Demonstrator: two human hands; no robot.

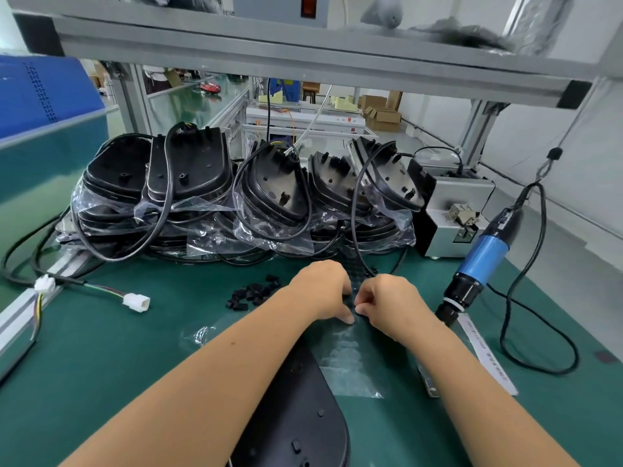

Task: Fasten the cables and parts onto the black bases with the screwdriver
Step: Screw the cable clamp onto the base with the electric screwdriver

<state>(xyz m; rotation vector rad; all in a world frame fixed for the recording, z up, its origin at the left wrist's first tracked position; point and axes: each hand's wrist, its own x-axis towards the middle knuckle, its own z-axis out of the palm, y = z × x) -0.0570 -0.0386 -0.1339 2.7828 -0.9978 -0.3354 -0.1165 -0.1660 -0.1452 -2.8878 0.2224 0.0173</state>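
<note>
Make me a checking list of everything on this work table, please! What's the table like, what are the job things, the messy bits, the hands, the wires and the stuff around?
Surface: green mat, in good light.
Job's things: one black base lies near the person; more black bases are stacked at the back in plastic wrap; the blue screwdriver hangs at the right, untouched.
Clutter: small black parts in a loose pile; clear plastic bag under the hands.
Hands: left hand and right hand both pinch something small and dark between them with curled fingers.
Cables: black cable loops left; white connector on coloured wires.
Surroundings: grey shelf frame overhead; grey machine box at right.
</note>
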